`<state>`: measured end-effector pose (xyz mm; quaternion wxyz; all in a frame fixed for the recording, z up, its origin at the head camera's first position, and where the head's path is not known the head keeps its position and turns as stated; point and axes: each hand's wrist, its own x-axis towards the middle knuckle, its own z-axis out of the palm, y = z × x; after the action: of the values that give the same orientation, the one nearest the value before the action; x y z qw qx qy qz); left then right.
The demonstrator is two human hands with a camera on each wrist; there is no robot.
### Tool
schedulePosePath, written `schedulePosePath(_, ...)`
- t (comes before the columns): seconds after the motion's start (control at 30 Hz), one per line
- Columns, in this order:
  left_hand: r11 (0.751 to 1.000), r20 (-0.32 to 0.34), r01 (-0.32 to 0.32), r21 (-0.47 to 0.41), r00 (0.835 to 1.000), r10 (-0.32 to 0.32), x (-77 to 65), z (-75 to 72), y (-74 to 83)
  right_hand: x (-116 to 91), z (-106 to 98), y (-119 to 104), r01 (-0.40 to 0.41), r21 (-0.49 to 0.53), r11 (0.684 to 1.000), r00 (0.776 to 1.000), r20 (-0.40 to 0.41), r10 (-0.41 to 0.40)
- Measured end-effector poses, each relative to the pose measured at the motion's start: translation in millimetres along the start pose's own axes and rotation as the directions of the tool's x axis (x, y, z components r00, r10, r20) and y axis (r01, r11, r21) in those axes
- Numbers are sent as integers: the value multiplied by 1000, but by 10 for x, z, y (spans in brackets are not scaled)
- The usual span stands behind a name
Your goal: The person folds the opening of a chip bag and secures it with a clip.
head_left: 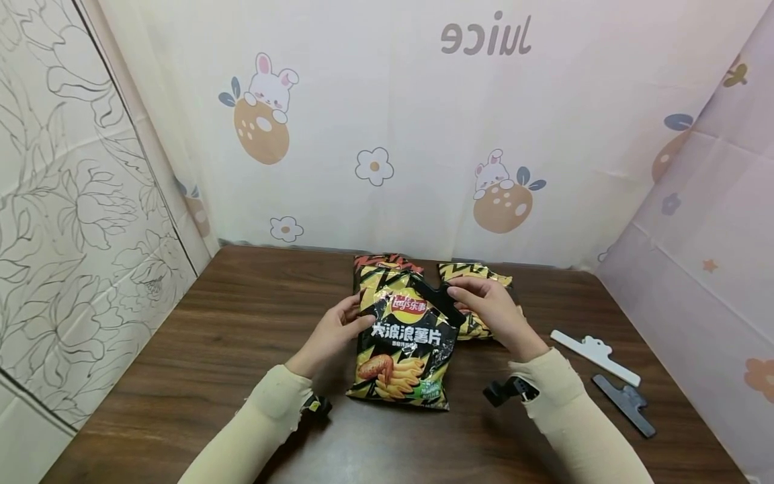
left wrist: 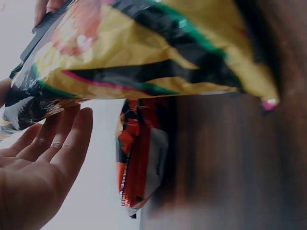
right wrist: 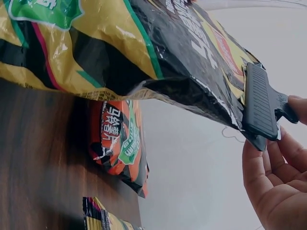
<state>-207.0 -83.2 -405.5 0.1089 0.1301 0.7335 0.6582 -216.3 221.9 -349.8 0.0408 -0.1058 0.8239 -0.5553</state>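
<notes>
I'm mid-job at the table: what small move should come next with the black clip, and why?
Probably let the right hand gently ease its pinch on the black clip, so it can bite. The clip lies slantwise across a top corner of the chip bag, and the left hand holds the bag's opposite side, which should keep it steady.

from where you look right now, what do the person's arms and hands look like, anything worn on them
The left sleeve and right sleeve are long, plain and cream-coloured, ending at the wrists. A black device shows beside the left cuff, another beside the right. The left hand and right hand wear no gloves.
</notes>
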Motion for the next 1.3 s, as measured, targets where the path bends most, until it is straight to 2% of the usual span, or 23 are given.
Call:
schedulePosePath(0.17,999,49,0,-36,999,1,-66,35,-65,6,17,-7,1,6,1000,1000,-13,-1)
schedulePosePath(0.27,1000,61,9,-29,998,-7,-98,47,-97,3,28,-21,-2,12,1000,1000,-26,2)
schedulePosePath(0.47,999,58,20,47,998,-22,-171,58,-120,8,44,3,-11,56,998,999,-39,13)
schedulePosePath(0.63,999,60,-2,51,998,-1,-189,72,-112,15,51,31,-17,87,996,999,-36,21)
schedulePosePath(0.87,999,30,7,48,999,-9,-197,88,-123,25,74,59,-32,108,994,999,-17,34)
schedulePosePath(0.97,999,22,-6,50,1000,4,-206,92,-122,15,75,68,-24,113,993,1000,-7,25)
schedulePosePath(1.2,992,38,-88,85,996,85,-188,108,-167,-44,64,98,15,183,983,1000,14,-18)
schedulePosePath(1.3,995,32,-70,75,997,68,-179,117,-171,-69,56,122,26,220,975,1000,11,-29)
